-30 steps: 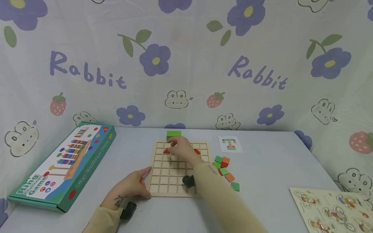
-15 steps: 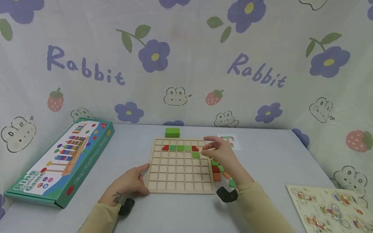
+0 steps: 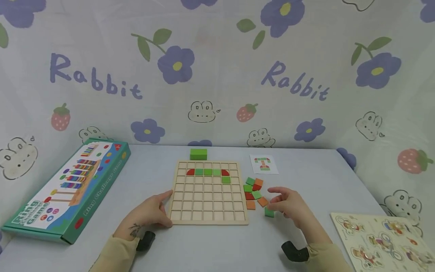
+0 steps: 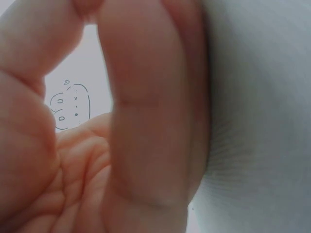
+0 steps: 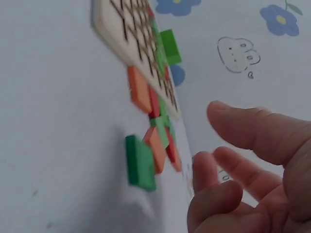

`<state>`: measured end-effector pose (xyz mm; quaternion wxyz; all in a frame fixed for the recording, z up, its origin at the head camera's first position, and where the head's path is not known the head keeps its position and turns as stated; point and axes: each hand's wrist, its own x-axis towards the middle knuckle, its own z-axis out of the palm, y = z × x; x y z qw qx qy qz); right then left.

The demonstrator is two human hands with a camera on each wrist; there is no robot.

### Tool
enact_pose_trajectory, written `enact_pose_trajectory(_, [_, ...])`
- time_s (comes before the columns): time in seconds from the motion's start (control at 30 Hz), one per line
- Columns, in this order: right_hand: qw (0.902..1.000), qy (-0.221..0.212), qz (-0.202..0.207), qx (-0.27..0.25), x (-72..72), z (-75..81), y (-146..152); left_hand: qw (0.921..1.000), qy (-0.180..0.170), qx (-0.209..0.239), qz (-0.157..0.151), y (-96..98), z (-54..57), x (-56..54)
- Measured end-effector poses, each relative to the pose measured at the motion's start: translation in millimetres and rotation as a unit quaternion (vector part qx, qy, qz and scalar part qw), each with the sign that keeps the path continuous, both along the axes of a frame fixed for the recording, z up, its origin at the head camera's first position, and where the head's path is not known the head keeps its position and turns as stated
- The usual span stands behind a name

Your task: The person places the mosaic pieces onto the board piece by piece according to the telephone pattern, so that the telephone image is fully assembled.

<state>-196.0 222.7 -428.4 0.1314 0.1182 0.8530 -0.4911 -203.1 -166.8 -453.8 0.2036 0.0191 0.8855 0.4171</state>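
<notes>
We judge the green square tile [image 3: 269, 213] on the tabletop [image 3: 207, 247], beside our empty, parted right grip [image 3: 290, 204], light, stiff, best pinched edgewise, our left grip [image 3: 152, 212] splayed against the pale wooden grid board [image 3: 208, 206].

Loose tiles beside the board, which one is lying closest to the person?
The rightmost green tile, by the right hand; the other loose tiles, green ones included, all lie farther back.
</notes>
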Motion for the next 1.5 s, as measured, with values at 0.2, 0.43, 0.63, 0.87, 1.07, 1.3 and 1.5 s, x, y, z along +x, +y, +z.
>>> enact_pose_trajectory(0.2, [0.9982, -0.015, 0.005, 0.059, 8.8, -11.0, 6, 1.0000, 0.003, 0.000, 0.000, 0.0, -0.3, -0.6])
enact_pose_trajectory(0.43, [0.9956, -0.004, 0.010, 0.094, 10.9, -16.4, 5, 1.0000, 0.003, 0.001, 0.002, 0.5, 0.3, -0.3])
enact_pose_trajectory(0.63, [0.9928, -0.007, 0.011, 0.119, 9.4, -18.3, 2, 1.0000, 0.006, 0.005, 0.001, 0.0, 0.8, -0.3])
enact_pose_trajectory(0.87, [0.9917, -0.004, 0.007, 0.129, 7.1, -20.7, 1, 1.0000, 0.006, 0.006, -0.001, -0.7, 0.7, -0.7])
enact_pose_trajectory(1.07, [0.9945, 0.009, 0.008, 0.104, 6.0, -14.9, 0, 1.0000, 0.007, 0.004, -0.004, -0.2, -0.3, -1.3])
enact_pose_trajectory(1.3, [0.9982, 0.055, -0.016, -0.019, -7.4, 1.6, -20, 0.9999, 0.008, 0.009, -0.002, -0.1, -0.3, -1.7])
enact_pose_trajectory(1.5, [0.9808, 0.099, -0.005, -0.168, -21.4, 12.0, -60, 0.9999, 0.008, 0.008, -0.001, -0.5, -0.8, -2.0])
